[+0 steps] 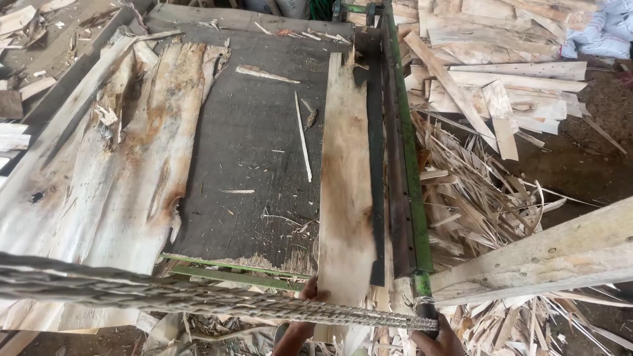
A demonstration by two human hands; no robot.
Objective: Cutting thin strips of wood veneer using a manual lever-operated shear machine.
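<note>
Wood is in the left hand (310,293): its grip is closed on the near end of a thin veneer strip (344,191), a long pale sheet with brown smudges and a rough grain. The right hand (440,336) is closed around the dark handle (426,310) at the end of a green cutter bar (409,145). The strip lies flat on the dark counter (254,151), and its right edge is tucked just beside the long black blade (376,158) under the green bar. The bar looks down along the strip, so the cut seems to be at hand or just made; I cannot tell which. The strip has not been lifted away yet. A wide, torn veneer sheet (112,171) lies on the left part of the counter, with splits and dark stains. Thin slivers (302,135) lie on the counter between the two. A thick twisted rope (198,293) runs across the near side to the handle. Past the bar, on the ground, sits a big pile of offcuts (475,198), and flat cut sheets (514,79) are stacked farther back.
</note>
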